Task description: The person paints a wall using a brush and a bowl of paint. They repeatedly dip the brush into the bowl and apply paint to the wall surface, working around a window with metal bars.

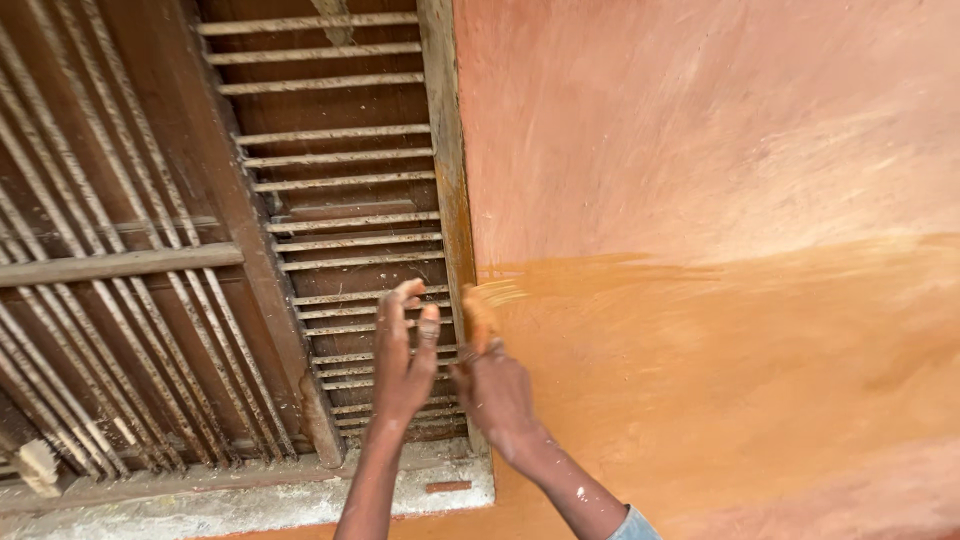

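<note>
Orange wall (pixel 720 380) meets window frame (pixel 447 150); right hand (pixel 495 390) fingers grip brush (pixel 478 318), left hand (pixel 403 355) fingers spread.

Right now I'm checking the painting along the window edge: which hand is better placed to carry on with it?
Likely the right hand: it grips the brush against the wall beside the window frame. The left hand is open and holds nothing.
</note>
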